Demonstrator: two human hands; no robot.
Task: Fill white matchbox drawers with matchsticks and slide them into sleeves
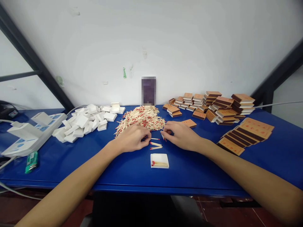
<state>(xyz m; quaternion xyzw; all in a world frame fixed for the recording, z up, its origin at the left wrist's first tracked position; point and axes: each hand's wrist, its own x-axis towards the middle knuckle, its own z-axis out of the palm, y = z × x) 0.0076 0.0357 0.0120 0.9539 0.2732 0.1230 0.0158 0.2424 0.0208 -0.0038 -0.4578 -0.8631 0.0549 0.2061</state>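
Observation:
A heap of loose red-tipped matches (142, 116) lies on the blue table, just beyond my hands. My left hand (132, 137) is closed in a pinch at the front of the heap, with a single match (155, 139) sticking out at its fingertips. Opposite it, my right hand (182, 135) pinches a few matches (163, 136) between thumb and fingers. Several loose matches (156, 145) lie below the hands. Nearer the table edge is a white matchbox tray (161, 157), open side up, with several matches along its near side.
White matchbox trays (82, 121) are piled at left, beside a power strip (50, 127) and a green lighter (31, 162). Stacked matchboxes (224, 108) and a leaning row of matchboxes (248, 132) occupy the right. A pixelated dark upright object (148, 91) stands against the wall.

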